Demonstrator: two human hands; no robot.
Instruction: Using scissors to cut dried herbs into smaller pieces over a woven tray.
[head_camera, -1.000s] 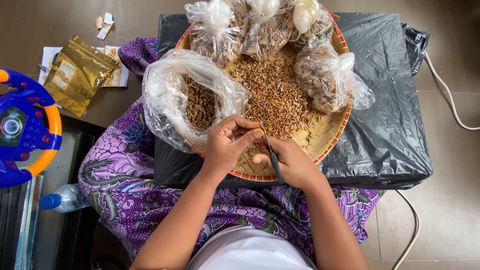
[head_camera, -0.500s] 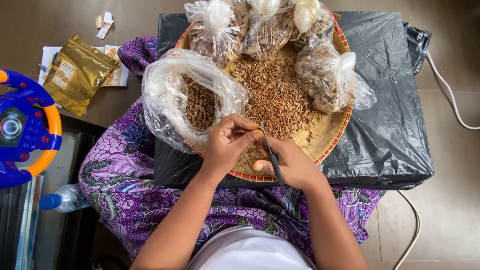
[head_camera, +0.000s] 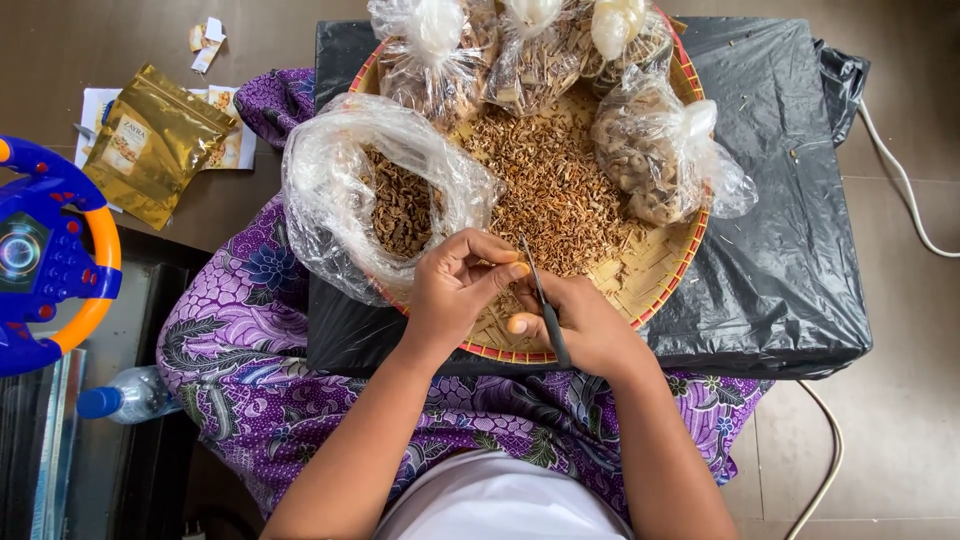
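L hand (head_camera: 455, 290): fingers pinched narrow on tiny piece, too small to ID
R hand (head_camera: 580, 325): grips thin dark blade (head_camera: 543, 300), tip up
Location: near rim of woven tray (head_camera: 660, 270), beside loose dried bits (head_camera: 555, 190)

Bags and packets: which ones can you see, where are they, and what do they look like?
Gold pouch: flat, shiny, left on the floor, lying on white paper.
Open clear bag: crinkly, on the woven tray's left edge, brown bits inside.
Knotted clear bags: puffy, filled, along the tray's far rim.
One more tied bag: on the tray's right side.
Toy wheel screen: round, far left.
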